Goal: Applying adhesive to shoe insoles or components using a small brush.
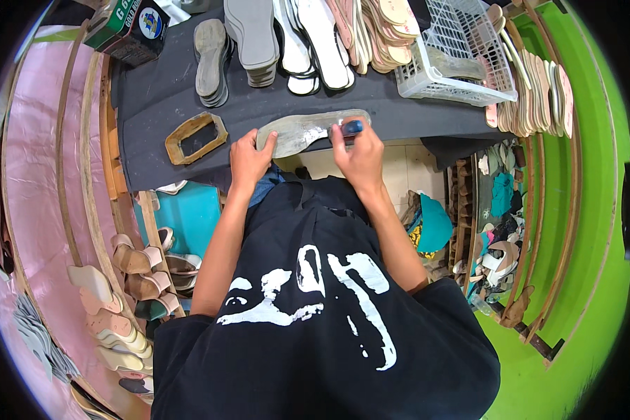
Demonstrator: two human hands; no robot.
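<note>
Both hands on a grey shoe sole [295, 135], at the front edge of the bench [141, 115].
Left hand [250, 161]: grip closed on its left end, thumb on top; right hand [360, 155]: narrow grip around small blue-ended tool [352, 128]. Sole curved, scuffed, whitish patch; bench dark.

You've got one shoe sole [295, 134], at 12 o'clock of the view centre. Grey, mottled, long and thin, rounded ends, curvy outline. Broad face turned up toward you, long axis slanting roughly 8 to 2 o'clock. Whitish marks past mid-length, toward 3 o'clock. You grip it at the 9 o'clock end. Second item: small dark-blue-ended object [353, 127] in your grasp, at 1 o'clock, over the sole's 3 o'clock end, blue end toward 3 o'clock. Mostly hidden by fingers; exact kind and contact unclear.
</note>
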